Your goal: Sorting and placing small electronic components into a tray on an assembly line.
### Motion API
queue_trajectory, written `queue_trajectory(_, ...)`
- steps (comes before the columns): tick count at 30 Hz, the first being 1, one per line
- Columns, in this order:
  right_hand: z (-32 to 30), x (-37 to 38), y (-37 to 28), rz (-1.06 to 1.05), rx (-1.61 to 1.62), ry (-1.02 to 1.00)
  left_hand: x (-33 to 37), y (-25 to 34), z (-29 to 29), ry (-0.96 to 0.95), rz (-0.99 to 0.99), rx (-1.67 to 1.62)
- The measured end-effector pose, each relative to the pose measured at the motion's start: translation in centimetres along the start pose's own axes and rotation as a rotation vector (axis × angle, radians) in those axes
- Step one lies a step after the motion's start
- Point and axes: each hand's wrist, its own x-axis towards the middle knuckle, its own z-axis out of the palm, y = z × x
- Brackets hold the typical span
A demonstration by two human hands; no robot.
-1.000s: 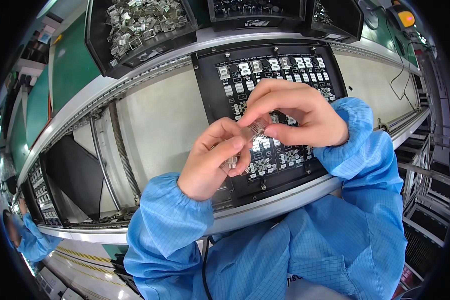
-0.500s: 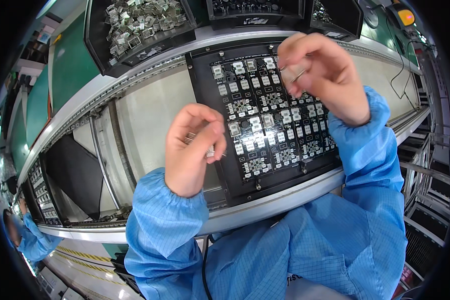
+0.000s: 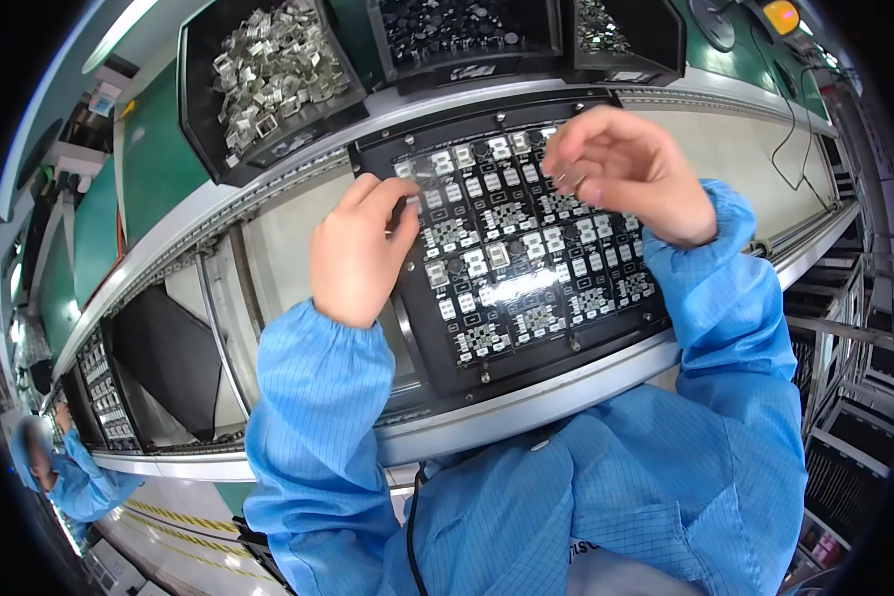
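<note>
A panel of black circuit boards (image 3: 482, 288), carrying white blocks and small chips, sits in a black frame (image 3: 427, 348) on the rail line. My left hand (image 3: 360, 248) is at the panel's upper left corner, fingers bent and fingertips down close to the white blocks there. What it pinches is hidden or too small to make out. Over the upper right of the panel is my right hand (image 3: 631, 174), palm partly turned up and fingers curled. A small silvery metal part (image 3: 568, 181) shows between its thumb and fingers.
Beyond the rail stand a black bin (image 3: 199, 109) of silvery pronged metal parts, a bin (image 3: 467, 72) of dark round parts and a bin (image 3: 666, 70) of small shiny pieces. A black sheet (image 3: 169, 358) lies left. Another person (image 3: 79, 482) works far left.
My left hand has moved up to the panel's upper left corner, and its pronged metal parts no longer show. My right hand has lowered slightly. The view has shifted a little.
</note>
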Motion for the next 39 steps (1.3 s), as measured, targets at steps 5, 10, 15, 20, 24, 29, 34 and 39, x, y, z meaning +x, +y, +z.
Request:
queue_trajectory(5, 0.7, 0.1, 1.4, 0.082, 0.123, 0.02, 0.9, -1.4, 1.8, -0.039, 0.073, 0.274)
queue_trajectory(10, 0.4, 0.0, 2.2, 0.056, 0.106, 0.007, 0.9, -1.2, 2.4, -0.019, 0.119, 0.382)
queue_trajectory(15, -0.5, -0.8, 2.5, -0.039, -0.006, 0.029, 0.0, 1.8, 0.4, -0.015, 0.138, -0.063)
queue_trajectory(20, -0.2, -1.3, 2.8, -0.099, -0.393, -0.03, -2.9, 1.8, -0.2, 0.027, 0.03, -0.409)
queue_trajectory(24, 2.3, -1.3, 4.2, -0.082, -0.583, -0.005, -3.8, 0.3, 0.2, 0.051, 0.008, -0.477)
queue_trajectory(29, 3.7, -1.2, 5.4, -0.106, -0.785, -0.027, -4.0, 0.4, 0.0, 0.012, 0.007, -0.494)
queue_trajectory(34, 4.8, -0.9, 5.4, -0.105, -0.97, 0.012, -4.2, 0.3, 0.0, -0.008, -0.022, -0.512)
queue_trajectory(39, 4.6, -1.4, 5.2, -0.109, -1.035, 0.02, -4.1, 0.9, 0.9, -0.006, -0.001, -0.52)
